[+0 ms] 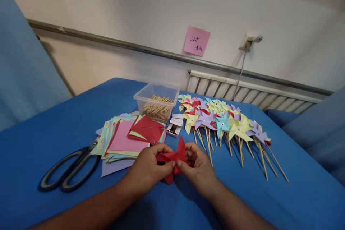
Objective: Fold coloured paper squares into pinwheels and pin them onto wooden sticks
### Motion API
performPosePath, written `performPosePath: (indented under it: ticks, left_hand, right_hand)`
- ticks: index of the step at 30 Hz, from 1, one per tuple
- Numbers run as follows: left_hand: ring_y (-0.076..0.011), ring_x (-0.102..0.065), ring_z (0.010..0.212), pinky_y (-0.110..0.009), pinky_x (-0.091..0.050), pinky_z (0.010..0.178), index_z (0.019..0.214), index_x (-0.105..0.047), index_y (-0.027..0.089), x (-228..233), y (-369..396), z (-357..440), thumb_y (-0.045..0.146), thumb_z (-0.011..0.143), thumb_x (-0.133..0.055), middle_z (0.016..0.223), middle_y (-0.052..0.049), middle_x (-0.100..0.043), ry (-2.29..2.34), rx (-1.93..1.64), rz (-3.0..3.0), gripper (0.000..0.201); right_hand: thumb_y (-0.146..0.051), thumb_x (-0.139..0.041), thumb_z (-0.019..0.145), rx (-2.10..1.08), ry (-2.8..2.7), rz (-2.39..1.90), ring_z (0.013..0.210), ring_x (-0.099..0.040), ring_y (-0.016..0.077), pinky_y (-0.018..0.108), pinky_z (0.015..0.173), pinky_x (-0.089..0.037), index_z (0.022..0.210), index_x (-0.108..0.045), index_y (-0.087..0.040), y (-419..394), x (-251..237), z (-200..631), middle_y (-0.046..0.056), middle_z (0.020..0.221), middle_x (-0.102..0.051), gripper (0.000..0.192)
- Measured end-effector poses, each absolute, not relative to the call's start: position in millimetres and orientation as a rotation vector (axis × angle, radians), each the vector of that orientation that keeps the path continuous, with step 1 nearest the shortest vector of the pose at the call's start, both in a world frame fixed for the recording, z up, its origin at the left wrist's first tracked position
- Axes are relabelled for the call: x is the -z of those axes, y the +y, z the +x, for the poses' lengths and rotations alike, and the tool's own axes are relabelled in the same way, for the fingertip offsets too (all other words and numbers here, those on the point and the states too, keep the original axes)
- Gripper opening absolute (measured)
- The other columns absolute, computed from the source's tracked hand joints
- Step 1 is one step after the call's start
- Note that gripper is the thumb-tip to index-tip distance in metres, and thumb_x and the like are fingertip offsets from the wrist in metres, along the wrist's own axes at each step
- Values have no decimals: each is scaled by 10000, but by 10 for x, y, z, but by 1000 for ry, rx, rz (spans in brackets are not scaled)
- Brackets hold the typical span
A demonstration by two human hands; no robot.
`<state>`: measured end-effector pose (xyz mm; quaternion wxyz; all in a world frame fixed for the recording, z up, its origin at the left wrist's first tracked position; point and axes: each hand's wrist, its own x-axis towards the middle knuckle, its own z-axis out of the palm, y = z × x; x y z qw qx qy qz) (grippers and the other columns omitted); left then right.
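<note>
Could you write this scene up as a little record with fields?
Left hand: pinches a folded red paper pinwheel
Right hand: holds the same pinwheel
Surface: blue table covering
Left side: fanned multicoloured paper sheets; large scissors with dark handles
Middle, beyond hands: rectangular clear plastic box holding thin wooden sticks; small open white box
Right side: multicoloured paper pinwheels on wooden sticks
Wall: square pink paper note, handwritten; grey metal rail

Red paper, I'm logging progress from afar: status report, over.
Left hand, right hand: both pinching red paper. Paper folded pinwheel-like, no stick visible on it. Nothing seen blocking the hands; scissors lie off to the left.
</note>
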<state>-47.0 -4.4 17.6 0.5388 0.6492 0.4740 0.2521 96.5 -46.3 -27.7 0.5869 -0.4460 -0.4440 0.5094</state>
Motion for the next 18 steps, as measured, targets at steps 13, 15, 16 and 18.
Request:
performPosePath:
  ticks: [13,15,16,18]
  left_hand:
    - [-112,-454,549,-227,-343,516,668,-567,156,-51,-19,-497,265,645,-618,577,45,-510,1099,-494,1668,122]
    - [-105,-430,535,-223,-325,504,659,-560,159,-31,-11,-494,261,641,-613,562,53,-486,1097,-491,1659,117]
    - [-103,-426,534,-222,-321,502,658,-559,160,-22,-6,-493,260,640,-611,560,55,-481,1091,-494,1651,114]
    - [-105,-434,546,-221,-324,511,663,-561,160,-10,6,-493,247,637,-609,571,54,-486,1081,-501,1642,102]
  right_hand:
    - [-177,-698,705,-1333,-1127,-1013,583,-551,83,199,550,-443,900,-508,-180,-451,267,1034,-33,707,-615,272]
    - [-184,-700,709,-1337,-1136,-1003,583,-545,79,197,553,-440,900,-508,-180,-448,274,1034,-35,709,-613,271]
    - [-189,-701,712,-1335,-1142,-1000,580,-539,77,194,549,-436,897,-509,-180,-447,275,1033,-36,706,-610,267]
    - [-201,-704,715,-1332,-1155,-994,577,-529,75,186,536,-427,888,-511,-181,-444,274,1031,-37,702,-606,260]
